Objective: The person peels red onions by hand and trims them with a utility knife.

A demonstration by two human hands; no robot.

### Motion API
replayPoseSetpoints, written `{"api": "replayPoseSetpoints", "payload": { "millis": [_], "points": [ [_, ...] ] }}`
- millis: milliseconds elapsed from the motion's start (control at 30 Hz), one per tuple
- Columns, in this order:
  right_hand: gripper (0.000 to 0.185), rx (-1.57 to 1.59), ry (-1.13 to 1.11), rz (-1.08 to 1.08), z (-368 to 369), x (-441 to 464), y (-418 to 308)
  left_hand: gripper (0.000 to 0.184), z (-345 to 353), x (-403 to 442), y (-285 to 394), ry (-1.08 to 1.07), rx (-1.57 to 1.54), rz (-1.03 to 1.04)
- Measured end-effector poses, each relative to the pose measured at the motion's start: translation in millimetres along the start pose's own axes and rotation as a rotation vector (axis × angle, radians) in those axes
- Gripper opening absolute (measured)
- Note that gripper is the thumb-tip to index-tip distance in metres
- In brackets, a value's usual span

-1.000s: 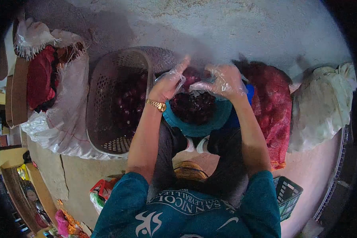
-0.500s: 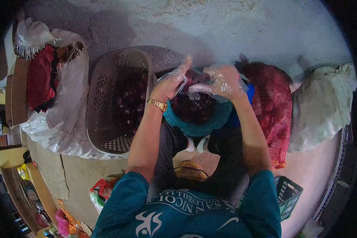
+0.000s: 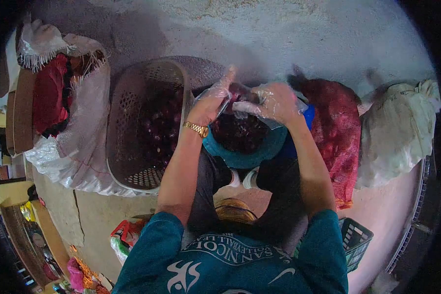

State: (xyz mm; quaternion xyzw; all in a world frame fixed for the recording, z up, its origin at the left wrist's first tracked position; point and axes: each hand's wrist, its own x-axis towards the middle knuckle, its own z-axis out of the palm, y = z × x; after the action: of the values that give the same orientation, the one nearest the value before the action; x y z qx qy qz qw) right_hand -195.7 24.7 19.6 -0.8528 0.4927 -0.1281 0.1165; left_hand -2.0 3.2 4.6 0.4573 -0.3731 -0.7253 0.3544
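Both of my hands wear thin clear plastic gloves and meet above a teal basin point(image 3: 274, 147). Dark purple-red onions point(image 3: 240, 133) fill the basin, their shapes hard to make out in the shade. Between my hands is a red onion point(image 3: 239, 91), partly covered by fingers and plastic. My left hand point(image 3: 213, 101), a gold watch at its wrist, closes on its left side with the thumb sticking up. From the other side, the curled fingers and thumb of my right hand point(image 3: 274, 101) grip it. Whether a small tool is also in my fingers I cannot see.
Left of the basin, a grey perforated basket point(image 3: 124, 122) holds more onions. An open white woven sack point(image 3: 85, 122) stands beyond it. On the right are a red mesh sack point(image 3: 335, 137), a pale sack point(image 3: 397, 132) and a green crate point(image 3: 355, 240). A concrete wall point(image 3: 289, 34) rises behind.
My hands stay over the basin with small finger movements. The onion between them shows more plainly now, and the right thumb has shifted slightly left.
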Motion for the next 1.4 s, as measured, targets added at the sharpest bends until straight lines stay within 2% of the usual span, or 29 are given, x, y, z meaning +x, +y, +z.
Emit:
{"api": "replayPoseSetpoints", "payload": {
  "millis": [100,167,300,367,400,467,600,667,700,767,800,867,1000,1067,1167,1267,1400],
  "points": [
    [0.061,-0.037,0.026,-0.012,4.9,-0.7,1.8,0.062,1.0,2.3,2.1,-0.043,-0.04,-0.035],
    [0.06,-0.026,0.174,-0.069,6.0,-2.4,1.1,0.066,6.0,0.7,2.9,-0.027,-0.18,-0.027],
    [0.061,-0.01,0.146,-0.068,2.6,0.2,-3.4,0.071,13.7,-10.9,12.4,0.029,-0.099,0.09],
    [0.064,-0.001,0.021,0.0,-4.5,0.1,-11.2,0.074,11.9,-16.5,22.8,0.008,-0.072,-0.106],
    [0.064,-0.001,0.021,0.0,-3.9,-0.1,-11.9,0.074,11.4,-12.8,18.6,0.008,-0.072,-0.105],
    [0.067,-0.024,0.015,-0.003,-1.3,-0.4,-11.5,0.076,8.1,0.1,3.8,0.174,-0.117,0.107],
    [0.07,-0.031,0.042,-0.048,2.3,-1.6,-9.2,0.079,-10.5,9.8,-5.6,0.172,0.046,0.066],
    [0.074,-0.049,-0.057,-0.054,0.3,-1.2,-13.4,0.066,-21.4,25.6,-9.8,0.089,-0.242,-0.027],
    [0.074,-0.049,-0.058,-0.054,-4.5,0.2,-17.9,0.066,-18.4,21.7,-5.6,0.089,-0.242,-0.028],
    [0.079,-0.026,-0.294,-0.006,-15.7,2.9,-27.0,0.07,-13.0,12.6,2.8,0.065,-0.396,0.081],
    [0.079,-0.026,-0.293,-0.007,-12.7,3.5,-25.3,0.07,-11.9,10.5,5.1,0.066,-0.395,0.082],
    [0.081,-0.058,-0.284,0.031,-1.5,4.7,-18.2,0.071,-11.0,7.8,7.9,0.207,-0.445,0.034],
    [0.078,-0.052,-0.19,0.101,7.7,1.8,-8.7,0.073,-22.9,17.7,0.7,0.128,-0.537,-0.012],
    [0.073,0.013,-0.089,0.165,18.1,0.2,-1.5,0.068,-24.7,16.5,0.4,0.086,-0.515,0.048],
    [0.07,0.003,-0.027,0.111,30.6,-0.6,18.3,0.06,-47.8,43.0,-14.2,0.063,-0.663,0.002],
    [0.068,0.073,-0.082,0.138,10.3,1.0,3.7,0.05,-45.8,37.6,-8.4,0.087,-0.66,0.038],
    [0.069,0.04,-0.18,0.19,-9.4,2.1,-11.2,0.046,-34.2,37.5,-8.9,0.132,-0.673,0.063]
  ]
}}
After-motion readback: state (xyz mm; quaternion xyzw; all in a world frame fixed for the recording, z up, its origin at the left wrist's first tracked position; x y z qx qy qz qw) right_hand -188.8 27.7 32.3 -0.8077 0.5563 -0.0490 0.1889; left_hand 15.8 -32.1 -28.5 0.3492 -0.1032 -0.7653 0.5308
